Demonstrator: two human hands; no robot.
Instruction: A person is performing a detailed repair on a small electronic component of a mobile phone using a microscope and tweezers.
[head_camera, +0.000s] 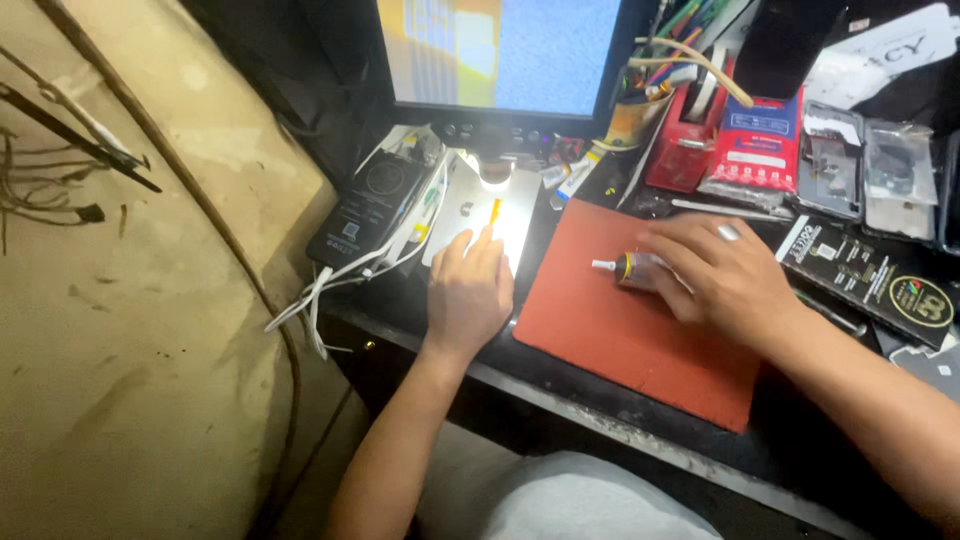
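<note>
Left fingers: the left hand (468, 292) has its fingertips pinched together on a thin orange strip (495, 211), which lies on the lit white plate (462, 228) under the small lamp (495, 173).
Right fingers: the right hand (722, 277) is curled around a small yellow glue tube with a white nozzle (622, 267).
Tube place: on the red rubber mat (620, 330), near its far edge, nozzle pointing left.
Around: a black monitor (500, 55) stands at the back edge of the table; a black phone (368, 208) lies left of the plate.

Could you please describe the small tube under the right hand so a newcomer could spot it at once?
Find the red-orange rectangular mat below the monitor. On its upper edge, the right hand rests on a small clear glue tube, the only item with a white nozzle pointing left.
</note>
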